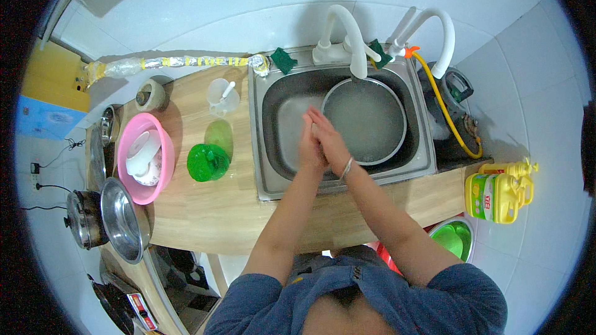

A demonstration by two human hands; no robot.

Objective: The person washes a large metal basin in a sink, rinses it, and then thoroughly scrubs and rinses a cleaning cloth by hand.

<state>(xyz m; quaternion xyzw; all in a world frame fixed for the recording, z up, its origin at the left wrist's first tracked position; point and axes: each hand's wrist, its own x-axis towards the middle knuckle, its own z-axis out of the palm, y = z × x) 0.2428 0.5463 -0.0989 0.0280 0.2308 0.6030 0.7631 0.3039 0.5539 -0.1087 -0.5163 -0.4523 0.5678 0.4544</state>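
Palm to palm, my left hand (310, 149) and my right hand (331, 142) press together over the stainless steel sink (259, 158). Their fingers point away from me, and the space between the palms is hidden. A pale bracelet circles my right wrist. Just right of the hands, a round metal basin (404, 123) holding cloudy water stands inside the sink. Above the basin hangs the curved spout of a white faucet (357, 63). I cannot see water running from it.
Green scouring pads (283, 60) lie on the sink's back ledge. To the left are a green translucent plastic object (208, 163), a clear cup (218, 100), a pink basin (123, 163) of white bowls and a steel bowl (125, 218). At right stand yellow jugs (496, 195) and a yellow hose (437, 95).
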